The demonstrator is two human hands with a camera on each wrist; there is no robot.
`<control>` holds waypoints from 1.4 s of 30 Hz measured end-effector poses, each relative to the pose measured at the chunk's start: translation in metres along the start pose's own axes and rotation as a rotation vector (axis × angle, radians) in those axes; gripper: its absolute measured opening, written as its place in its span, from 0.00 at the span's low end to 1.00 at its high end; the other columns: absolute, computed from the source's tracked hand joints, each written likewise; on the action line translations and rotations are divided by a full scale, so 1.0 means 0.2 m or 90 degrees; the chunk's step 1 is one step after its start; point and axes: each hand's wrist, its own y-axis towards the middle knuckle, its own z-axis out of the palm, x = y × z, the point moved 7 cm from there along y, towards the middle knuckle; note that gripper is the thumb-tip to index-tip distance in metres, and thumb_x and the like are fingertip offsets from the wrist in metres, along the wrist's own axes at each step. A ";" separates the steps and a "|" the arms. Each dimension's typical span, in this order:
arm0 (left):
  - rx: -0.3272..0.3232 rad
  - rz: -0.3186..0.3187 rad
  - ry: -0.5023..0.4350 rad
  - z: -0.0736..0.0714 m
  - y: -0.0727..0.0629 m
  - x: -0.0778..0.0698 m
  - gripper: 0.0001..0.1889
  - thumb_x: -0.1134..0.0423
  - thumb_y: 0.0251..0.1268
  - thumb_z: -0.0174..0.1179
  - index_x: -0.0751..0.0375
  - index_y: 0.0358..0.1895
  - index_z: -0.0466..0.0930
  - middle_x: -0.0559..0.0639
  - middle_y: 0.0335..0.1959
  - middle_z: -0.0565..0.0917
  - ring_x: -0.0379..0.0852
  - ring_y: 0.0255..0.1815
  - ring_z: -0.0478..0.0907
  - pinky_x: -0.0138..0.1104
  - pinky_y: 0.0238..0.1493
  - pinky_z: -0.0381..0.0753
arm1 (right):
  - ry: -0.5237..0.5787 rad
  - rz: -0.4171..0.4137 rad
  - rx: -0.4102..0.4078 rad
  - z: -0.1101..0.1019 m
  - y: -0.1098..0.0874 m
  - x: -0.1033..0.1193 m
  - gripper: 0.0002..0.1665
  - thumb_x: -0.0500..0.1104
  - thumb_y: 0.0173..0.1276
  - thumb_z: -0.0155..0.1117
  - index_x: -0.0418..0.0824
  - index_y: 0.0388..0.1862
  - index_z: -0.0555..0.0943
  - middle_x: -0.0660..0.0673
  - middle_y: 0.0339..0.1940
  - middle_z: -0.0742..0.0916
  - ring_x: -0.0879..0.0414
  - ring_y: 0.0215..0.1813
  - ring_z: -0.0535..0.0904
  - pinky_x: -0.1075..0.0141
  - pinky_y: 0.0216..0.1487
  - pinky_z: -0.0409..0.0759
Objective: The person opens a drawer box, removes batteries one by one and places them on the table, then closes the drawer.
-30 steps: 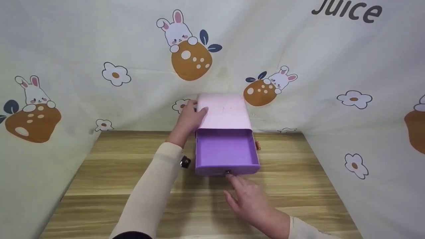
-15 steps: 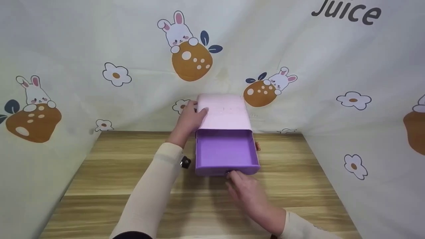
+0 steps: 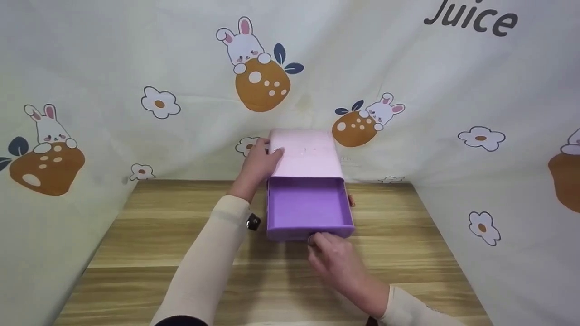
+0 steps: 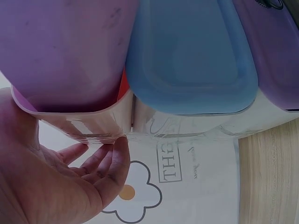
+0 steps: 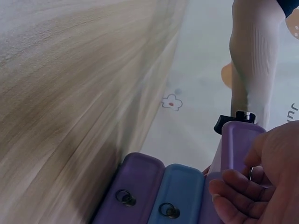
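One purple drawer [image 3: 290, 232] juts lengthwise from the pink cabinet [image 3: 303, 156] toward our right fingers [image 3: 321, 243], pinching its front ring [image 3: 311, 238]; our left fingers [image 4: 120, 158] grip the cabinet.

Person here wears long cream sleeves, slim fit. Left sleeve [image 3: 199, 262], lower left of centre in the head view: plain, close cuff at the wrist. Fine lengthwise ribbing on it, upper right of the right wrist view. Black gadget [image 3: 253, 222] at that wrist, small, with a shiny spot. Dark fabric [image 3: 181, 321] at bottom edge, reads navy from the right wrist. Right sleeve [image 3: 412, 308], bottom right: same cream, faint small mark, too blurred to read. Left hand [image 3: 260, 160] and right hand [image 3: 337, 262] bare.
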 end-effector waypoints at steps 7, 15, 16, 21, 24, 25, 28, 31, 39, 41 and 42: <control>-0.005 0.023 0.007 0.00 0.00 -0.01 0.37 0.43 0.83 0.59 0.64 0.82 0.64 0.65 0.73 0.77 0.60 0.73 0.77 0.51 0.74 0.75 | -0.024 -0.018 -0.007 -0.05 0.03 0.03 0.11 0.35 0.59 0.77 0.43 0.40 0.87 0.50 0.36 0.91 0.57 0.32 0.84 0.64 0.35 0.86; -0.004 0.017 0.004 0.00 0.01 0.00 0.36 0.44 0.83 0.60 0.64 0.81 0.65 0.64 0.72 0.78 0.60 0.72 0.77 0.51 0.73 0.75 | -0.056 0.007 0.031 -0.06 0.06 0.04 0.10 0.37 0.61 0.80 0.44 0.40 0.89 0.50 0.35 0.91 0.56 0.33 0.85 0.63 0.36 0.87; -0.004 0.017 0.003 0.00 0.01 0.00 0.36 0.44 0.83 0.60 0.64 0.81 0.65 0.64 0.71 0.78 0.60 0.71 0.77 0.51 0.72 0.76 | -0.058 0.008 0.034 -0.06 0.06 0.04 0.10 0.37 0.61 0.80 0.44 0.40 0.89 0.50 0.34 0.90 0.56 0.32 0.85 0.62 0.36 0.87; -0.004 0.019 0.005 0.00 0.02 0.01 0.36 0.44 0.83 0.60 0.64 0.81 0.65 0.64 0.71 0.78 0.60 0.71 0.78 0.50 0.72 0.76 | -0.055 0.017 0.043 -0.07 0.08 0.04 0.10 0.36 0.60 0.80 0.44 0.40 0.89 0.51 0.34 0.89 0.56 0.32 0.83 0.61 0.36 0.86; -0.006 0.018 0.007 0.00 0.01 0.00 0.37 0.43 0.83 0.60 0.64 0.81 0.65 0.64 0.71 0.78 0.60 0.71 0.77 0.51 0.73 0.76 | -0.055 0.024 0.053 -0.08 0.09 0.04 0.10 0.36 0.61 0.81 0.44 0.40 0.89 0.51 0.35 0.88 0.55 0.33 0.83 0.60 0.37 0.84; -0.007 0.017 0.006 0.00 0.01 0.00 0.37 0.43 0.83 0.60 0.63 0.81 0.65 0.64 0.71 0.78 0.60 0.71 0.77 0.51 0.73 0.76 | -0.057 0.026 0.059 -0.08 0.09 0.04 0.10 0.36 0.62 0.81 0.44 0.41 0.89 0.51 0.35 0.88 0.55 0.33 0.83 0.60 0.37 0.84; -0.008 0.010 0.005 0.00 0.01 0.01 0.37 0.42 0.83 0.60 0.63 0.82 0.64 0.64 0.72 0.77 0.59 0.71 0.77 0.51 0.72 0.76 | -0.063 0.028 0.074 -0.07 0.10 0.04 0.10 0.38 0.63 0.81 0.44 0.42 0.89 0.51 0.36 0.88 0.54 0.35 0.83 0.59 0.38 0.82; -0.008 0.007 0.007 0.00 0.01 0.00 0.37 0.42 0.83 0.60 0.61 0.82 0.65 0.63 0.72 0.77 0.59 0.71 0.77 0.51 0.72 0.76 | -0.064 0.029 0.082 -0.07 0.11 0.03 0.10 0.38 0.63 0.82 0.45 0.42 0.90 0.50 0.37 0.88 0.54 0.37 0.83 0.59 0.39 0.81; -0.008 0.010 0.015 0.00 0.01 0.00 0.36 0.43 0.83 0.60 0.62 0.81 0.66 0.63 0.72 0.78 0.60 0.72 0.77 0.51 0.73 0.75 | -0.053 0.038 0.086 -0.06 0.15 0.00 0.09 0.37 0.65 0.80 0.44 0.43 0.90 0.50 0.38 0.89 0.54 0.39 0.84 0.59 0.40 0.81; -0.008 0.010 0.016 0.00 0.01 0.00 0.36 0.43 0.83 0.60 0.62 0.81 0.66 0.64 0.72 0.78 0.60 0.72 0.77 0.51 0.73 0.75 | -0.050 0.043 0.089 -0.05 0.16 0.00 0.08 0.37 0.66 0.80 0.45 0.43 0.90 0.50 0.38 0.89 0.54 0.39 0.84 0.59 0.39 0.81; -0.009 0.011 0.018 0.00 0.01 0.00 0.36 0.43 0.82 0.60 0.62 0.81 0.66 0.64 0.72 0.78 0.60 0.72 0.77 0.51 0.73 0.75 | -0.049 0.046 0.089 -0.05 0.17 -0.01 0.08 0.37 0.66 0.80 0.45 0.43 0.90 0.50 0.38 0.89 0.54 0.39 0.83 0.59 0.39 0.80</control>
